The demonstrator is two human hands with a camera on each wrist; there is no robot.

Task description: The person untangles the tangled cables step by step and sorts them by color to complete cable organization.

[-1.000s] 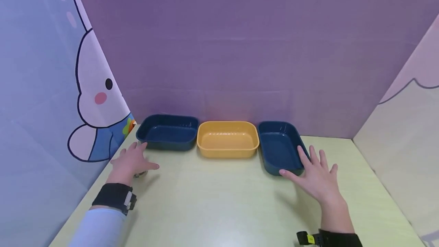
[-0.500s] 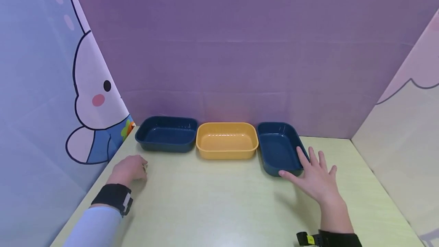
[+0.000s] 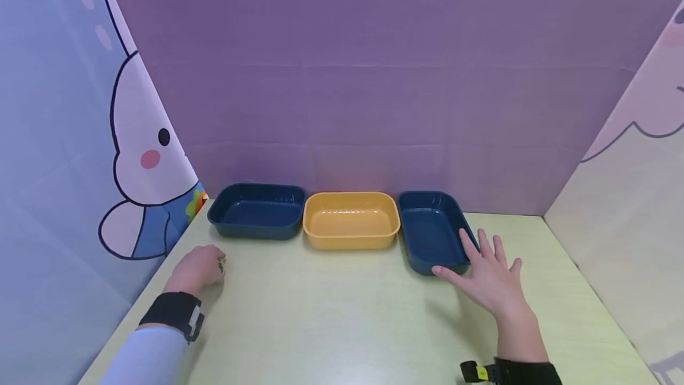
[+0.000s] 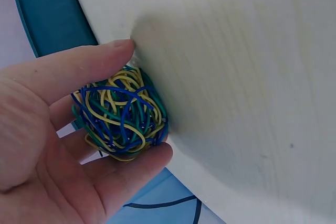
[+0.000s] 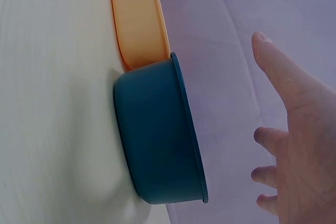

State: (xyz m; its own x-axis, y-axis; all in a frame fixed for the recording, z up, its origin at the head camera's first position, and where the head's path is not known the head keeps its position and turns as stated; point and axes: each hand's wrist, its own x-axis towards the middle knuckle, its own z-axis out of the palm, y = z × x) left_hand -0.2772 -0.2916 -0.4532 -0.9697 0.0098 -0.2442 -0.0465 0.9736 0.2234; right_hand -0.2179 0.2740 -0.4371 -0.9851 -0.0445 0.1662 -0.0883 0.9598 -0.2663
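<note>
ball [image 4: 126, 114] of tangled blue, green and yellow strands: left side of the pale worktop [image 3: 331, 308], in the left hand [image 3: 196, 269]; grip curled round it, thumb opposite fingers. right hand [image 3: 491, 278]: grip wide, fingers spread, near the right blue dish [image 3: 431, 230], a gap between them. yellow dish [image 3: 351, 221]: far side, middle of the row. left blue dish [image 3: 256, 212]: far left, beyond the left hand.

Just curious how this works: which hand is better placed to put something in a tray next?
Probably the left hand: it holds a ball of tangled strands near the left blue tray. The right hand, spread near the right blue tray, holds nothing.
</note>
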